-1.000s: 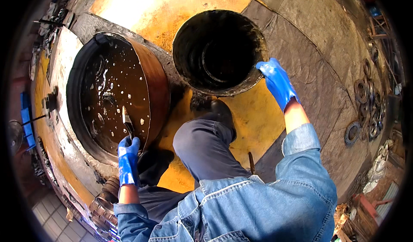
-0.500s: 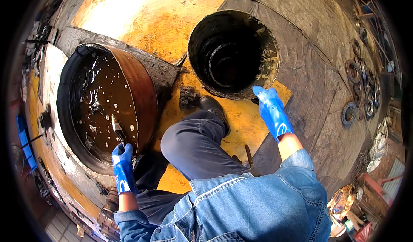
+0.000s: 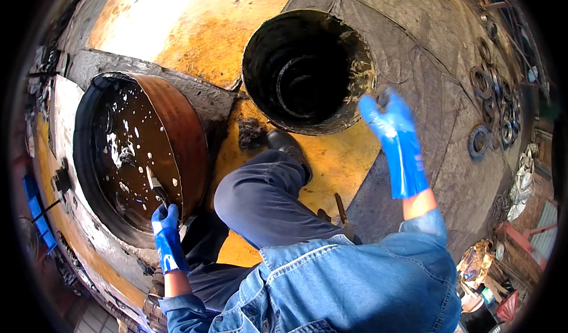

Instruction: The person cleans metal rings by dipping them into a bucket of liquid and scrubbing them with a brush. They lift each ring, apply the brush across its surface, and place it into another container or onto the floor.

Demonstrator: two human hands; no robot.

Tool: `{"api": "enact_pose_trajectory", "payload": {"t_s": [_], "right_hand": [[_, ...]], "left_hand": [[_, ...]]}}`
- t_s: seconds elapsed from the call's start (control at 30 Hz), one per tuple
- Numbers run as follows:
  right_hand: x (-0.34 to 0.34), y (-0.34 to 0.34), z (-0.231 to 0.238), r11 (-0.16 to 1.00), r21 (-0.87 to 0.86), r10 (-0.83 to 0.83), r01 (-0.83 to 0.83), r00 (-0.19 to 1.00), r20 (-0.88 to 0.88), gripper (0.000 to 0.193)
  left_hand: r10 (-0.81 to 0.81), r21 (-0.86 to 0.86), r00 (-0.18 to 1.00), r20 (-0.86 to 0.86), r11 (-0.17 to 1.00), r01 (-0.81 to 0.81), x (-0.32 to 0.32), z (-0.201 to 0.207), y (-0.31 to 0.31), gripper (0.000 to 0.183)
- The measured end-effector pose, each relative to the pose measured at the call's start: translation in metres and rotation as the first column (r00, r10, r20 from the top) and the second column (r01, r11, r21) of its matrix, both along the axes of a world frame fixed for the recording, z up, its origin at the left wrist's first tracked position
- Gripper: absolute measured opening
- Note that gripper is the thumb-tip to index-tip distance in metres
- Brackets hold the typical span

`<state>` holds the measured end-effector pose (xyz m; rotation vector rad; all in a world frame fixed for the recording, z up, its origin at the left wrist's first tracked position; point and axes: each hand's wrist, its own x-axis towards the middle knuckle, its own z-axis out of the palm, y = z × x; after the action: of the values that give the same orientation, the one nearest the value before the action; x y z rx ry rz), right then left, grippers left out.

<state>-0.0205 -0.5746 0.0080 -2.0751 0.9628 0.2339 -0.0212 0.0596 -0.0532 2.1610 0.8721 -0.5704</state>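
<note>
In my blue-gloved left hand, closed round its handle, is a paintbrush with pale bristles pointing up and away. The bristles are over the near right part of a wide cut-down drum on the left, rust-brown outside, holding dark brown liquid with pale specks and shiny patches. My blue-gloved right hand is raised just right of a deep dark drum, apart from its rim. Its thumb and fingers stand apart, somewhat blurred, with a dark patch between them that I cannot make out. Dried residue coats that drum's inner right wall.
A dark clump lies beside my shoe on a yellow sheet. A tool with a thin upright handle stands by my knee. Several metal rings lie at the right. Scrap is piled at the lower right.
My right hand has come off the deep drum's near right rim and moved right and up. My left hand keeps hold of the brush. The whole view has shifted slightly.
</note>
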Motion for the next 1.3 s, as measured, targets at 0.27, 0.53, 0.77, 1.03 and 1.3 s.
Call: {"api": "enact_pose_trajectory", "payload": {"t_s": [0.27, 0.53, 0.77, 1.03, 1.3], "right_hand": [[0.143, 0.033, -0.02, 0.605, 0.017, 0.768, -0.796, 0.589, 0.251, 0.037], [0.21, 0.103, -0.158, 0.668, 0.174, 0.721, -0.724, 0.57, -0.393, 0.036], [0.182, 0.068, -0.128, 0.734, 0.289, 0.671, -0.615, 0.588, -0.453, 0.036], [0.167, 0.016, 0.072, 0.861, 0.08, 0.495, -0.503, 0.863, 0.1, 0.04], [0.155, 0.226, 0.152, 0.673, 0.118, 0.655, -0.731, 0.662, 0.365, 0.042]], "left_hand": [[-0.011, 0.006, 1.0, 0.008, 1.0, 0.011, -0.005, -0.009, 0.012, 0.025], [0.022, 0.059, 1.0, -0.011, 0.998, -0.021, -0.008, 0.017, -0.016, 0.027], [0.029, 0.035, 0.999, 0.043, 0.999, -0.031, -0.012, 0.01, -0.011, 0.028], [-0.094, 0.021, 0.989, 0.113, 0.996, 0.092, -0.002, 0.003, -0.022, 0.024], [-0.191, 0.076, 0.94, 0.281, 0.981, 0.177, -0.014, 0.072, -0.057, 0.036]]}}
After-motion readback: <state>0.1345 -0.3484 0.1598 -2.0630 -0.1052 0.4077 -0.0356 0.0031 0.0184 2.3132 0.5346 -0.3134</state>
